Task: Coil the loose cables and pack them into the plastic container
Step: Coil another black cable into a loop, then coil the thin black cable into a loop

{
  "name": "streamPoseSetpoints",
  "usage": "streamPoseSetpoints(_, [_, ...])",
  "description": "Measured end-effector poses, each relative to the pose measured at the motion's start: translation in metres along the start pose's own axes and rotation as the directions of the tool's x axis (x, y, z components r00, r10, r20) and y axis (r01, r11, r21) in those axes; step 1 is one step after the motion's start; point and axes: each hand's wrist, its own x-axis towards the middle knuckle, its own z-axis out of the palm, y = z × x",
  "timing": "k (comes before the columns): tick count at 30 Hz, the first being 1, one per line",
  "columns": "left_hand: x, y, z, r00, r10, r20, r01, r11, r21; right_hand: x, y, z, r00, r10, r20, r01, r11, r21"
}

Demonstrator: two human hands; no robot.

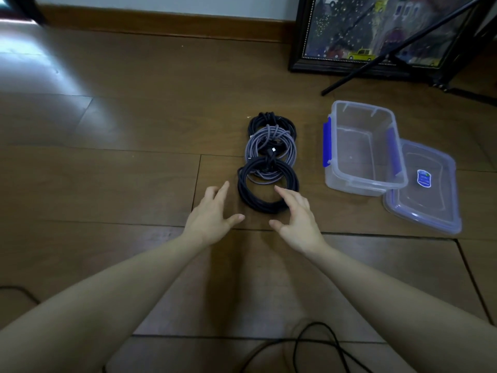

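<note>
Both hands hover just below the centre of the frame, fingers spread and relaxed, holding nothing: the left hand (212, 211) sits just left of the near black coil (267, 188), and the right hand (297, 216) overlaps that coil's lower right rim, though I cannot tell whether it touches. Three coils lie on the floor (121, 157) in a row running straight up the frame from the hands: the near black coil, a grey coil (270, 146) overlapping it, then a far black coil (271, 122) overlapping the grey one. The open container (361, 146) stands to the right of the row, well apart from it, with its lid (425, 187) at its lower right. Judging from this, the right hand is nearer the container, so a coil would travel rightward. A loose cable (317, 345) lies uncoiled at the bottom edge.
</note>
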Motion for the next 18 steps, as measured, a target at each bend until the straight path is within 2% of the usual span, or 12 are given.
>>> streamPoseSetpoints(6, [-0.047, -0.007, -0.008, 0.985, 0.123, 0.12, -0.138, 0.982, 0.128, -0.036, -0.005, 0.002, 0.991, -0.011, 0.132, 0.017, 0.999, -0.049])
streamPoseSetpoints(11, [-0.091, -0.019, -0.027, 0.942, 0.233, 0.242, -0.298, 0.912, 0.281, -0.07, -0.006, 0.005, 0.967, 0.013, 0.256, 0.021, 0.991, -0.13])
streamPoseSetpoints(18, [-0.174, -0.054, -0.057, 0.917, 0.222, 0.331, -0.363, 0.81, 0.461, -0.119, -0.023, 0.017, 0.902, -0.023, 0.432, 0.142, 0.958, -0.247])
